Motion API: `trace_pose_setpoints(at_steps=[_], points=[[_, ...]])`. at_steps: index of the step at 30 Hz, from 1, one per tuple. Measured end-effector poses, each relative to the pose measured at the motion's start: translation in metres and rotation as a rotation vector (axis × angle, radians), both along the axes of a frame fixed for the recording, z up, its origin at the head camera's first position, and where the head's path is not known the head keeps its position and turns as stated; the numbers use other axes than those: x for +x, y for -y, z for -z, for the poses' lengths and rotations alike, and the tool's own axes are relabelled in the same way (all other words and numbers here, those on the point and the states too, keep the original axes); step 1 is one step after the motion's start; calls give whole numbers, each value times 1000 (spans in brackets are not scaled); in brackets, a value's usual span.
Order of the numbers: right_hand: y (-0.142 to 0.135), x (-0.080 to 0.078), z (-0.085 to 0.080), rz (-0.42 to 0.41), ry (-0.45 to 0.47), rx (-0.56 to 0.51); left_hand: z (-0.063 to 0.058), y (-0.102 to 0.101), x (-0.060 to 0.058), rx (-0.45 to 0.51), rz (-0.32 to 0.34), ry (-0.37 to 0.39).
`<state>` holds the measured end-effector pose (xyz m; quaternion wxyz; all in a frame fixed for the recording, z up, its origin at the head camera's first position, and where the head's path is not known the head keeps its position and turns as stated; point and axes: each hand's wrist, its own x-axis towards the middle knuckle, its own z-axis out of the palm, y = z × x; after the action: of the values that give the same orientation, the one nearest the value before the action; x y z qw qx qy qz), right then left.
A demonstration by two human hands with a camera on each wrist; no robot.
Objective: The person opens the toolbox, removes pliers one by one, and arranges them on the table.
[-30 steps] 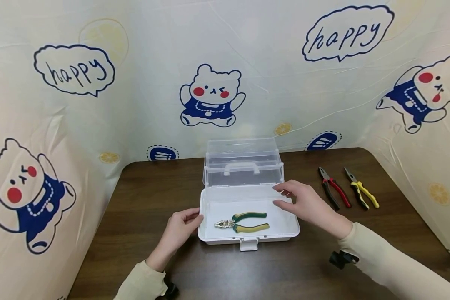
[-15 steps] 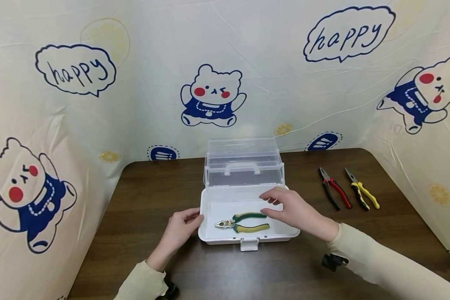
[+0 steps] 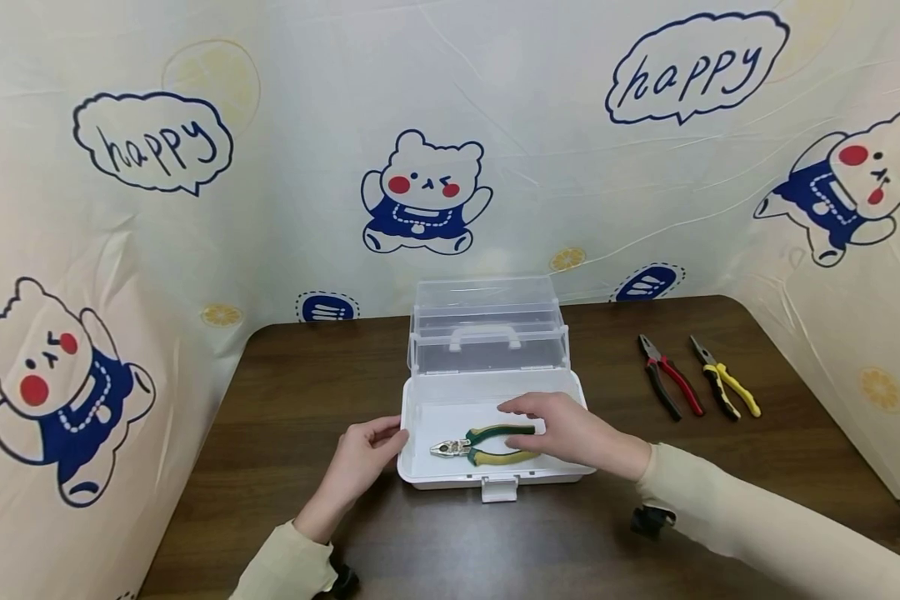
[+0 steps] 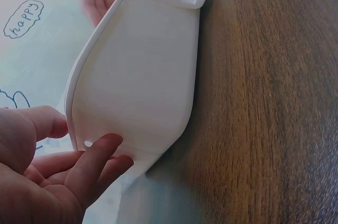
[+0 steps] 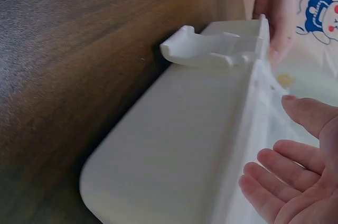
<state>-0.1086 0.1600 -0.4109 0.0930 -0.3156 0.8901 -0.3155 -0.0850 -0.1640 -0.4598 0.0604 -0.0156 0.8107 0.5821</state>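
A white toolbox [image 3: 442, 481] with its clear lid [image 3: 480, 296] raised stands mid-table. Green-and-yellow combination pliers [image 3: 487, 457] lie inside, metal head to the left. My left hand [image 3: 358, 458] pinches the box's left wall; in the left wrist view the thumb is over the rim and the fingers lie on the outer face. Over the right side of the box, my right hand [image 3: 573, 429] hovers with fingers spread beside the plier handles, partly covering their ends. In the right wrist view, its fingers [image 5: 290, 171] hold nothing; whether they touch the handles cannot be seen.
Red-and-black pliers [image 3: 671, 377] and yellow-and-black needle-nose pliers [image 3: 723, 379] lie on the brown wooden table [image 3: 307, 375], right of the box. A white latch [image 3: 499, 489] hangs at the box front. A printed cloth [image 3: 270, 208] surrounds the table's back and sides.
My right hand has moved left and slightly down, from the box's right rim to the plier handles. The left hand has stayed on the box wall; the pliers have not moved.
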Motion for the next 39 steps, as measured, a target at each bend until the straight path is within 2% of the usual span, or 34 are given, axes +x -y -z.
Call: trace_pose_setpoints(at_steps=[11,15,22,27,39], points=[[11,-9,13,-41,91,22,-2,-1,-1,5,5,2],[19,-12,14,-88,69,49,-4,0,-2,0,-2,6],[32,-11,23,-173,-60,152,-4,0,0,-6,-3,20],[34,-12,32,-191,-144,234,-2,-1,2,7,-4,18],[34,-15,36,-154,-98,294,0,-1,0,4,0,9]])
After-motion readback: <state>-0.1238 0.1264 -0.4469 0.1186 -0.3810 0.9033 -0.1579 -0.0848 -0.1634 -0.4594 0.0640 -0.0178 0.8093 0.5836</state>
